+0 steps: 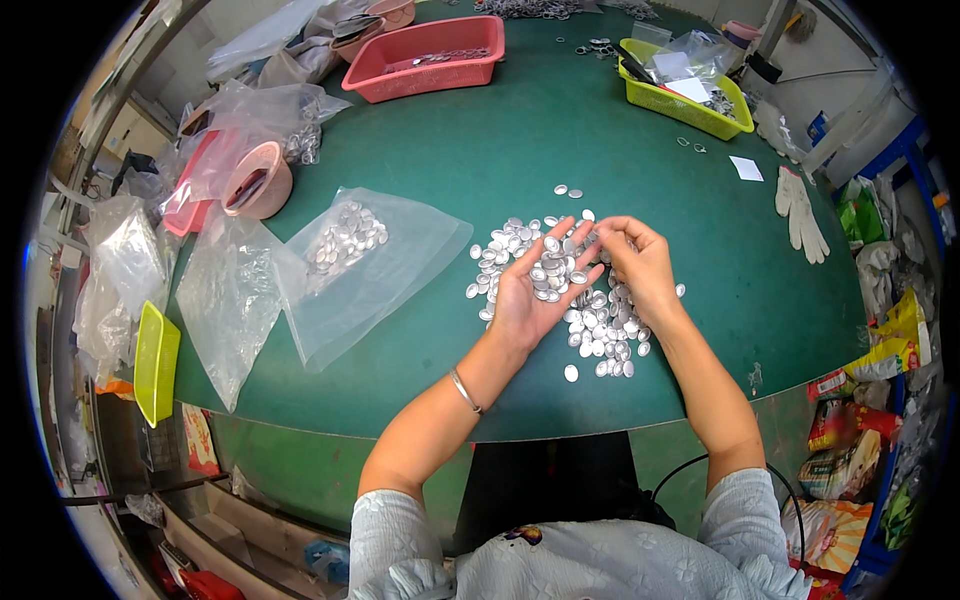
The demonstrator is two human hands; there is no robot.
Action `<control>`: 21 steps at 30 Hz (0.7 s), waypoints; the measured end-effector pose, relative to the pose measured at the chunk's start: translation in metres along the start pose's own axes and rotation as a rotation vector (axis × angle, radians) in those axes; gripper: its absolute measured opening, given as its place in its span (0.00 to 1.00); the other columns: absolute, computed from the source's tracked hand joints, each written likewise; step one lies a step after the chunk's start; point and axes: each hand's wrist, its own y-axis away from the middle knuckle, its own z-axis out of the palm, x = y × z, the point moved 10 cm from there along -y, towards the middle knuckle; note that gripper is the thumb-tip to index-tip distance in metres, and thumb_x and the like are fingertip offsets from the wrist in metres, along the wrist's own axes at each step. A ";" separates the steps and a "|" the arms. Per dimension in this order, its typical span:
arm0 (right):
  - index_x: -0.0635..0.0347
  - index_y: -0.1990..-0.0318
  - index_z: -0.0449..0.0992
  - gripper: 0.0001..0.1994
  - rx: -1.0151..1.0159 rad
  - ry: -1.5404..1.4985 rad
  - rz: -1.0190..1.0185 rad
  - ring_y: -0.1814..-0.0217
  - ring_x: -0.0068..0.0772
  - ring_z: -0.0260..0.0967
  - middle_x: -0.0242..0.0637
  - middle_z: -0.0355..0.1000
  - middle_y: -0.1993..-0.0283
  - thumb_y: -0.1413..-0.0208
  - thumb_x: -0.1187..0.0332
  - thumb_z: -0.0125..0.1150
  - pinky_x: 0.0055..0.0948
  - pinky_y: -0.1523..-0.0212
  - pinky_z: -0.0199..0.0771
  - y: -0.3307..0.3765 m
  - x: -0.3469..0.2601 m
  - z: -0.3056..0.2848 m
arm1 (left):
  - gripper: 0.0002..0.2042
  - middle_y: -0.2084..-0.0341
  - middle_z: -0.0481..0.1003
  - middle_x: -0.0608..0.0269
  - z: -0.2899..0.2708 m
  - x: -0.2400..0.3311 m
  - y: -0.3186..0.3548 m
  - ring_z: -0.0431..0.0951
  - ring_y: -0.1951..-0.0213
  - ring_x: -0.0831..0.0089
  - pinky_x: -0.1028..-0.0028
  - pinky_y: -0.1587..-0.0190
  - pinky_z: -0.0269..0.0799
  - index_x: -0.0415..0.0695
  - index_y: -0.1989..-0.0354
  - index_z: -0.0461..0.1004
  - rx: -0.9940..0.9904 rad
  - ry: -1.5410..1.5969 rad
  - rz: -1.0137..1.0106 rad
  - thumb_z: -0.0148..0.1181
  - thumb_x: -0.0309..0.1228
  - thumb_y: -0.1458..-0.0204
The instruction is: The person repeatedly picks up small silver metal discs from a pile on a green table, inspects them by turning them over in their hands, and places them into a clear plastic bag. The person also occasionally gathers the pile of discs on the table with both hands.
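Centrally, on the green table (520, 150): a loose pile of small silver oval discs (600, 325), spread flat near the front edge. Left hand (530, 290) palm up over the pile, fingers spread open, several discs resting in the cupped palm, nothing pinched. Silver bangle (465, 390) on the left wrist. Right hand (640, 265) just beside the left, fingers curled down, fingertips meeting at the left fingertips; whether a disc sits between them cannot be told. To the left of the pile, well apart: a clear plastic bag (370, 270) lying flat, a cluster of the same discs inside near its upper end. Further left: a second clear bag (225, 300), flat on the table. Near the left rim: a pink round tub (258, 182) tipped on its side. At the far edge: a red basket (430, 60) and a yellow-green basket (685, 95), each holding small parts. To the right, near the table edge: a white work glove (800, 215), laid flat, and a small white paper square (746, 168) beyond it.
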 end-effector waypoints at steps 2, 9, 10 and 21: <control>0.67 0.63 0.74 0.07 0.016 0.316 -0.090 0.82 0.16 0.53 0.25 0.57 0.81 0.48 0.73 0.58 0.19 0.82 0.55 0.004 -0.007 0.005 | 0.22 0.40 0.57 0.54 -0.006 -0.001 0.001 0.58 0.39 0.60 0.56 0.36 0.51 0.41 0.38 0.53 0.036 -0.048 -0.012 0.34 0.38 0.38; 0.66 0.66 0.75 0.05 -0.022 0.525 -0.145 0.82 0.16 0.52 0.25 0.58 0.82 0.49 0.75 0.59 0.20 0.82 0.53 0.007 -0.007 0.012 | 0.22 0.41 0.58 0.52 -0.005 -0.002 0.001 0.58 0.39 0.61 0.57 0.36 0.51 0.40 0.38 0.54 0.040 -0.086 -0.027 0.36 0.38 0.39; 0.66 0.66 0.74 0.05 -0.029 0.325 -0.132 0.82 0.16 0.53 0.26 0.60 0.82 0.48 0.74 0.57 0.19 0.82 0.53 0.005 -0.006 0.013 | 0.23 0.40 0.57 0.51 -0.003 -0.002 0.001 0.57 0.39 0.60 0.57 0.36 0.51 0.40 0.38 0.52 0.012 -0.054 -0.022 0.35 0.37 0.39; 0.65 0.64 0.72 0.07 -0.065 -0.180 0.221 0.79 0.15 0.54 0.23 0.57 0.82 0.45 0.70 0.53 0.17 0.83 0.53 0.001 0.009 -0.002 | 0.23 0.38 0.51 0.44 -0.003 0.010 -0.003 0.52 0.36 0.53 0.59 0.36 0.51 0.38 0.37 0.47 -0.018 0.037 0.098 0.33 0.36 0.39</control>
